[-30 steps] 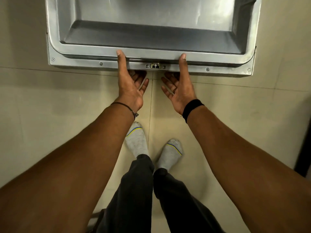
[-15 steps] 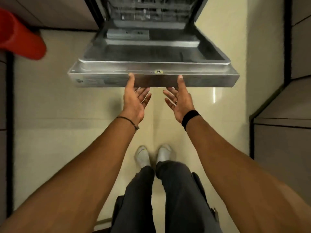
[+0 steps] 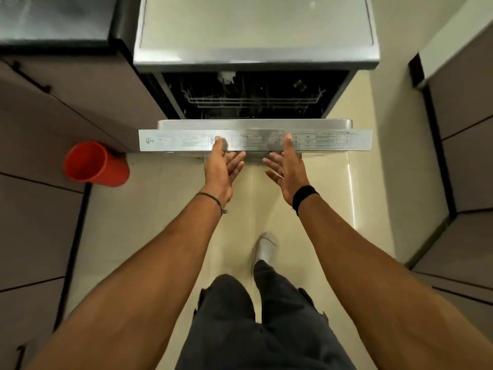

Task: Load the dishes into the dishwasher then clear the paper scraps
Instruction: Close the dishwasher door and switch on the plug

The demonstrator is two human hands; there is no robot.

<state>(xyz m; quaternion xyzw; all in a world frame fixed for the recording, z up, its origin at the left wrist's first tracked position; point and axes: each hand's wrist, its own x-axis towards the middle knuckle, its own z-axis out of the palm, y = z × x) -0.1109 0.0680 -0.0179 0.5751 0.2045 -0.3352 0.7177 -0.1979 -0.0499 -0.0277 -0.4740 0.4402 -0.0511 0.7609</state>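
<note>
The steel dishwasher (image 3: 256, 57) stands ahead with its door (image 3: 173, 141) swung most of the way up, only its labelled top edge facing me. Behind the door the dark tub shows a wire rack (image 3: 253, 100); what lies in it is too dim to tell. My left hand (image 3: 221, 166) is under the door's front edge, palm up, thumb against the edge, fingers straight. My right hand (image 3: 286, 166) mirrors it a little to the right, thumb on the edge, fingers spread. No dishes or paper scraps are in sight.
A red plastic bin (image 3: 96, 164) stands on the tiled floor (image 3: 165, 209) left of the dishwasher. Brown cabinets (image 3: 40, 182) line the left side and more cabinets (image 3: 464, 156) the right, leaving a narrow aisle. A dark counter top (image 3: 53, 22) sits at upper left.
The door has risen from nearly flat to steeply raised, pushed up by both hands beneath its edge. The view has lifted, bringing the dishwasher's top, rack and the red bin into sight.
</note>
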